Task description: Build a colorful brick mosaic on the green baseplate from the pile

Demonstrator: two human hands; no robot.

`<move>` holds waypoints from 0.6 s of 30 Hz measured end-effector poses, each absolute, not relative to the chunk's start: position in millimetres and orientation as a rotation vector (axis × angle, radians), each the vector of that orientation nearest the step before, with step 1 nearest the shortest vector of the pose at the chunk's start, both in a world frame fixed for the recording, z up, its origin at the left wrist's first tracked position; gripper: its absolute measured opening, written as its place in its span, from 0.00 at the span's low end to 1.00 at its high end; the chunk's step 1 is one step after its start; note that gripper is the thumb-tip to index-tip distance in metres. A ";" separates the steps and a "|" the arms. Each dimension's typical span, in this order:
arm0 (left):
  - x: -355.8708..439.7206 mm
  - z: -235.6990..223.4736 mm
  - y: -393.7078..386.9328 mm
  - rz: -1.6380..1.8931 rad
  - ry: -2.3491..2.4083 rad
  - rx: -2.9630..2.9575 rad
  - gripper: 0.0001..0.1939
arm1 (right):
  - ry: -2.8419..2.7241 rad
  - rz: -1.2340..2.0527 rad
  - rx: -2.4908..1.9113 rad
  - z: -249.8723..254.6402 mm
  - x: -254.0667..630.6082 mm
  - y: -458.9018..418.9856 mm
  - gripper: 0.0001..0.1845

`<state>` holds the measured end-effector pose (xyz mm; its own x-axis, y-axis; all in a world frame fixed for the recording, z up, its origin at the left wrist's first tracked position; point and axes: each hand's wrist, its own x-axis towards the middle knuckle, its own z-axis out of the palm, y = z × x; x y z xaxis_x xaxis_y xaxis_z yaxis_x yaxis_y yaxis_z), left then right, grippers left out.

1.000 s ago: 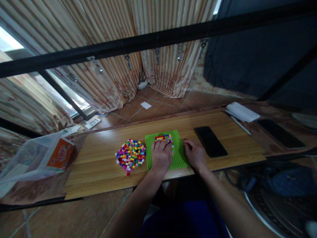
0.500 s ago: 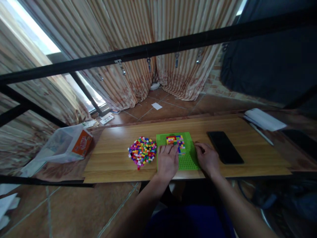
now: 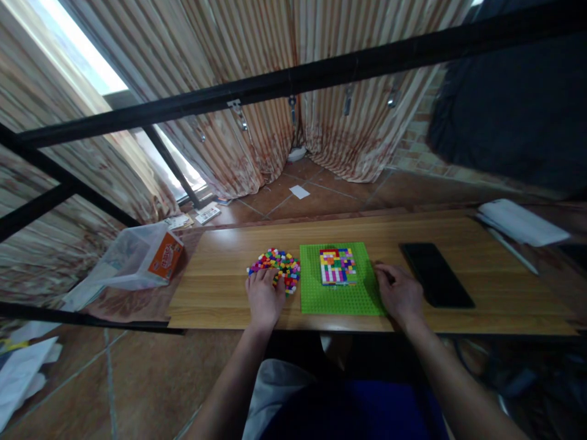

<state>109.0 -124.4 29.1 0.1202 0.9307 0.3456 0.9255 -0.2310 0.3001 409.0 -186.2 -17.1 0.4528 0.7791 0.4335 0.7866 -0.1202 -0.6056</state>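
My left hand lies over the near left part of a pile of small coloured bricks, fingers apart and bent down onto it; no brick shows in its grasp. To the right of the pile, a green baseplate carries a rectangular patch of mixed-colour bricks. My right hand rests at the baseplate's right edge. Its fingers are curled with thumb and forefinger close together, and what they hold, if anything, cannot be made out.
A black phone-like slab lies right of my right hand on the wooden tabletop. Beyond it are a white folded bundle and a pale pen-like stick. A clear plastic bin with an orange label stands left. A black bar crosses above.
My left hand has left the brick patch and moved left onto the loose bricks, uncovering the patch. My right hand stays by the baseplate's edge. The whole view has shifted slightly.
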 end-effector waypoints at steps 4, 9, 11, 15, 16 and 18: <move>119.2 32.6 -122.0 0.609 2.019 2.388 0.11 | -1.318 -0.012 -1.888 -15.5 408.5 -186.1 0.17; 124.9 31.7 -115.3 0.509 2.062 2.415 0.10 | -1.296 0.005 -1.904 -14.9 408.1 -186.1 0.17; 125.0 30.7 -113.0 0.496 2.056 2.439 0.11 | -1.295 0.011 -1.901 -15.5 408.3 -186.3 0.17; 123.1 31.1 -111.5 0.535 2.033 2.440 0.11 | -1.296 0.012 -1.888 -16.9 408.7 -186.1 0.17; 122.8 31.9 -112.0 0.567 2.017 2.432 0.10 | -1.297 0.009 -1.883 -17.0 408.6 -185.9 0.17; 124.6 34.4 -114.3 0.662 1.950 2.407 0.10 | -1.298 -0.001 -1.874 -16.9 408.3 -185.3 0.17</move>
